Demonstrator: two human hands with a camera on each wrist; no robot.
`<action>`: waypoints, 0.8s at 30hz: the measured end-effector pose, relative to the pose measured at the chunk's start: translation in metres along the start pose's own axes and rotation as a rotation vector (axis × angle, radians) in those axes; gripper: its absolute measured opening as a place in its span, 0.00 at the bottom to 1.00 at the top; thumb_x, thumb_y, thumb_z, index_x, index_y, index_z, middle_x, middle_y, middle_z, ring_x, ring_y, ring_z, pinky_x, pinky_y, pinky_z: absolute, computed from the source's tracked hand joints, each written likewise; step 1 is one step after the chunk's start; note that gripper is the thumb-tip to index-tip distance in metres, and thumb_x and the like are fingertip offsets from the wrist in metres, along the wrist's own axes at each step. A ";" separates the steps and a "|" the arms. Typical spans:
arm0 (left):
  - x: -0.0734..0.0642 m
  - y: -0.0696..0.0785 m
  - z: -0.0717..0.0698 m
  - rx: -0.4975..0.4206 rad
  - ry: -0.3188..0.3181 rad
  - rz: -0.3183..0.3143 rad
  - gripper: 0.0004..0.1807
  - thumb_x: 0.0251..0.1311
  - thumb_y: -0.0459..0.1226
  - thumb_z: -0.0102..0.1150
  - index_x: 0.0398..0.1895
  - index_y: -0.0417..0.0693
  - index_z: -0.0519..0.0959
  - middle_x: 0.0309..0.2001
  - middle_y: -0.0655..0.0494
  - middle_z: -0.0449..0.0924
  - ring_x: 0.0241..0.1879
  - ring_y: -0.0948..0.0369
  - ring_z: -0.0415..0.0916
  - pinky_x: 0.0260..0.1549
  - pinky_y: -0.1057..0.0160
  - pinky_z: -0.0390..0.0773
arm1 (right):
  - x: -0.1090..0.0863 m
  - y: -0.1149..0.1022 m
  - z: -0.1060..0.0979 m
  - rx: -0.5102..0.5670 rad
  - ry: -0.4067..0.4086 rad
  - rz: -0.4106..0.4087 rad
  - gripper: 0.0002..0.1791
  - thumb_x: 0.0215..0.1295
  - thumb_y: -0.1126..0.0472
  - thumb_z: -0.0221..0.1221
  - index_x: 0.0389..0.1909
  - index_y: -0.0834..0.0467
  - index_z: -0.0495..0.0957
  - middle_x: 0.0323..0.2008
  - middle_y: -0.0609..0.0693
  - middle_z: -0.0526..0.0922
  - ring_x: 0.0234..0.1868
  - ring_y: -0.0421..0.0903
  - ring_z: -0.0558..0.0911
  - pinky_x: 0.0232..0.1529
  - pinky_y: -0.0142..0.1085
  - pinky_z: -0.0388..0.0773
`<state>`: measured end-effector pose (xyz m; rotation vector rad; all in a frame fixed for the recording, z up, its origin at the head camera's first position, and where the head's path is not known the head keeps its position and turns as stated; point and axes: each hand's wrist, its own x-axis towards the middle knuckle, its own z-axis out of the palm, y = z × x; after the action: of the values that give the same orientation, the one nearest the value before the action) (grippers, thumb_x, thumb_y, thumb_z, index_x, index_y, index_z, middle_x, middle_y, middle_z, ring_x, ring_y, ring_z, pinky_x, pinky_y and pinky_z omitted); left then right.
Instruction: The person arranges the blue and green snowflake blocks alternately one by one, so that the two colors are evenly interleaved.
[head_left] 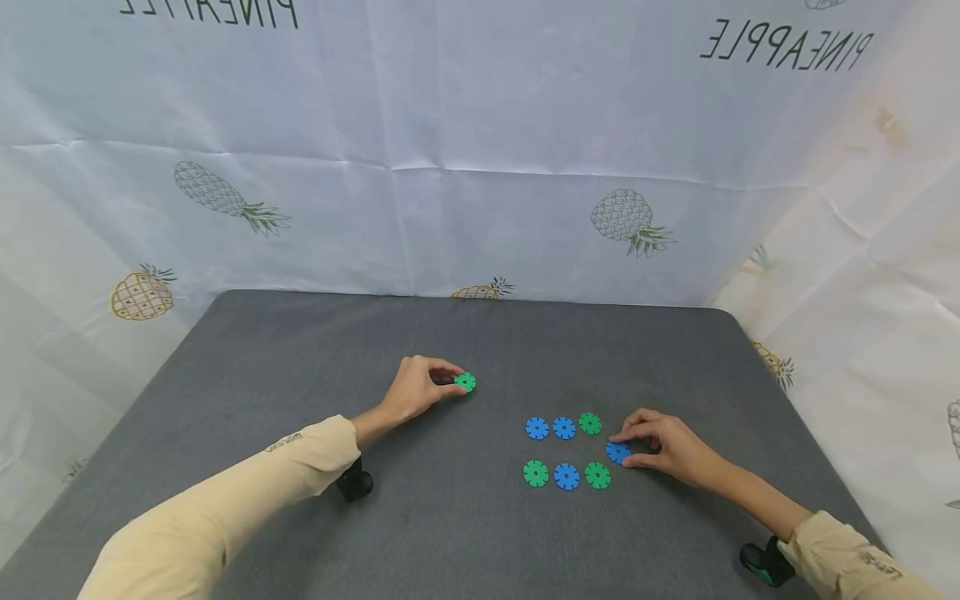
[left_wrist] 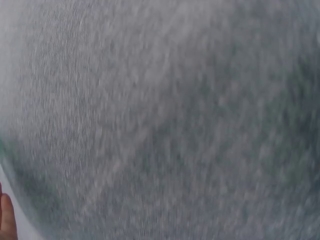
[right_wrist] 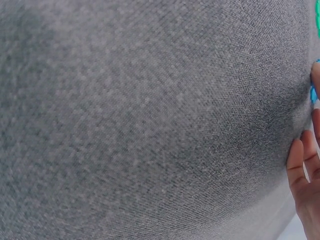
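In the head view my left hand (head_left: 417, 388) pinches a green notched disc (head_left: 466, 382) between thumb and fingers, left of the other discs. My right hand (head_left: 672, 447) pinches a blue notched disc (head_left: 618, 452) at the right end of the group. Two rows of discs lie just left of that hand. The far row has a blue disc (head_left: 537, 428), another blue disc (head_left: 564, 427) and a green disc (head_left: 590, 423). In the near row are a green disc (head_left: 536, 473), a blue disc (head_left: 567, 477) and a green disc (head_left: 597, 476). Only fingers (right_wrist: 296, 162) show in the right wrist view.
A grey cloth (head_left: 420, 533) covers the table. Behind it hangs a white curtain (head_left: 480, 100) printed with pineapples, which also runs along both sides. Black wrist cameras sit under the left cuff (head_left: 355, 482) and the right cuff (head_left: 768, 562).
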<state>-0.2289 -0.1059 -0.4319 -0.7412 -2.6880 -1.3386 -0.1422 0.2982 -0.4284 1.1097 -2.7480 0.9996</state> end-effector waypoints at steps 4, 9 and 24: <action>0.005 -0.004 -0.005 0.000 0.002 -0.011 0.14 0.51 0.39 0.72 0.42 0.46 0.86 0.38 0.53 0.86 0.37 0.62 0.83 0.35 0.65 0.81 | 0.000 0.000 0.000 -0.005 0.000 0.001 0.14 0.53 0.63 0.70 0.42 0.60 0.86 0.38 0.47 0.78 0.30 0.40 0.72 0.26 0.29 0.71; 0.010 -0.010 -0.012 -0.005 0.016 0.009 0.15 0.51 0.37 0.72 0.43 0.43 0.86 0.39 0.51 0.86 0.37 0.60 0.84 0.35 0.63 0.81 | 0.001 0.000 0.000 -0.014 0.002 -0.004 0.14 0.52 0.62 0.70 0.42 0.61 0.86 0.37 0.47 0.78 0.29 0.39 0.71 0.25 0.29 0.71; 0.031 -0.031 -0.023 0.019 0.067 -0.037 0.16 0.51 0.35 0.71 0.44 0.40 0.85 0.41 0.46 0.85 0.40 0.54 0.83 0.38 0.58 0.81 | -0.001 0.002 0.001 -0.006 0.010 -0.009 0.15 0.52 0.62 0.70 0.42 0.60 0.86 0.38 0.47 0.78 0.30 0.38 0.71 0.25 0.29 0.71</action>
<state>-0.2740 -0.1271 -0.4331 -0.6370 -2.6713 -1.3189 -0.1425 0.2988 -0.4304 1.1120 -2.7340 0.9918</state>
